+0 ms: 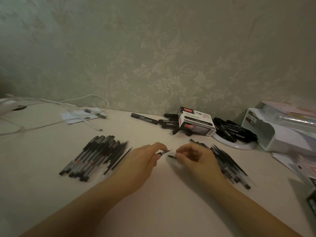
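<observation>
Well, starting at the far left edge of the desk (162, 194), the white cables (68, 103) lie out of my way, since they have no part in this. Nearer me, the left pile of pens (92, 156) lies roughly parallel in a loose fan. I judge it to be one side of a sort, placed where my left hand (140, 161) can reach it. That hand pinches a pen (165, 151) between thumb and fingertips, metal tip aimed right toward the middle of the desk; most of its barrel is hidden under my palm. Just apart from the tip, my right hand (196, 159) pinches a small black piece (171, 156) — probably the pen's cap, lined up end to end so the two can meet, though my fingertips cover most of it and I cannot be sure. Beyond that hand the right pile of pens (229, 161) is partly covered by it, so I cannot tell how many there are. Along the far edge sit the marker box (196, 124) and loose black markers (234, 130) — their print is mostly too blurred to read. At the right edge a white organizer (280, 132) is cut off by the frame.
</observation>
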`<control>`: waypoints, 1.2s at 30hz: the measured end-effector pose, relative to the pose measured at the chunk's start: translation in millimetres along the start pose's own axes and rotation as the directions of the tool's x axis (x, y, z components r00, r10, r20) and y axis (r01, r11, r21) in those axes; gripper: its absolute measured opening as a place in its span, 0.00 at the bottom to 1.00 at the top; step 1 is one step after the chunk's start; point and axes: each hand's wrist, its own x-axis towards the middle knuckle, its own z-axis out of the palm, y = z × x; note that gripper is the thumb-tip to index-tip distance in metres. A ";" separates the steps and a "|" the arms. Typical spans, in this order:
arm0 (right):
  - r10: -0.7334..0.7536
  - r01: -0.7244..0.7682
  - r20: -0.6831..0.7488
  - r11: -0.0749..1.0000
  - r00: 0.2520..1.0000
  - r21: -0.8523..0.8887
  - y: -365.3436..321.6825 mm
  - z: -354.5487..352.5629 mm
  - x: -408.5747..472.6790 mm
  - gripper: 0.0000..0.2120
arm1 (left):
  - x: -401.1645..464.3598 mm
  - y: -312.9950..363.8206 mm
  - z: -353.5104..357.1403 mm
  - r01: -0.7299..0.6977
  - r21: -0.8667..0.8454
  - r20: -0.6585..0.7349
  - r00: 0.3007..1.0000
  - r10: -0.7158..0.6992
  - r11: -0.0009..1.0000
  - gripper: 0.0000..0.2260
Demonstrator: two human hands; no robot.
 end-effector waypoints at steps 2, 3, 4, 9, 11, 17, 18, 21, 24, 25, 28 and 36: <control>-0.098 0.106 0.054 0.980 0.994 -0.171 -0.2 1.9 -2.1 0.05 | -0.3 -0.3 -0.4 0.009 -0.005 -0.004 1.000 -0.009 1.000 0.12; -0.155 0.175 0.095 0.951 0.983 -0.256 -0.6 2.9 -3.0 0.05 | -0.4 -0.6 -0.4 0.015 -0.009 -0.001 1.000 -0.015 1.000 0.12; -0.209 0.246 0.143 0.911 0.967 -0.331 -1.0 3.9 -3.8 0.05 | -0.5 -1.1 -0.3 0.023 -0.014 0.003 1.000 -0.023 1.000 0.13; -0.323 0.424 0.282 0.773 0.903 -0.472 2.7 9.4 -4.9 0.02 | 0.5 -3.8 3.0 0.049 -0.033 0.011 0.999 -0.048 0.998 0.14; -0.319 0.417 0.276 0.775 0.907 -0.474 5.0 9.9 -4.2 0.02 | 0.8 -4.1 4.1 0.062 -0.041 0.015 0.998 -0.061 0.997 0.14; -0.299 0.381 0.247 0.814 0.922 -0.439 5.8 9.1 -3.4 0.05 | 2.0 -3.6 4.6 0.088 -0.058 0.016 0.996 -0.088 0.994 0.14; -0.299 0.372 0.230 0.818 0.926 -0.438 4.6 9.1 -3.4 0.05 | 2.0 -3.1 4.5 0.087 -0.062 0.014 0.996 -0.086 0.994 0.14; -0.291 0.322 0.138 0.854 0.947 -0.408 -0.2 8.5 -2.5 0.04 | 1.6 -2.2 4.4 0.074 -0.089 -0.009 0.997 -0.075 0.993 0.14; -0.191 0.197 0.048 0.950 0.980 -0.241 -5.8 7.2 -3.2 0.04 | 1.8 -0.9 5.4 0.038 -0.130 -0.059 0.997 -0.046 0.991 0.15; -0.131 0.137 0.048 0.979 0.990 -0.149 -8.1 7.0 -3.4 0.04 | 1.7 -0.2 6.1 0.012 -0.150 -0.081 0.996 -0.024 0.989 0.15; -0.027 0.009 0.142 0.992 0.990 0.126 -14.3 6.6 -4.6 0.05 | 1.3 1.1 8.0 -0.059 -0.171 -0.128 0.991 0.037 0.983 0.16; 0.077 -0.142 0.203 0.935 0.976 0.326 -10.0 3.7 -2.3 0.08 | 1.1 4.7 10.1 -0.131 -0.122 -0.108 0.987 0.118 0.984 0.17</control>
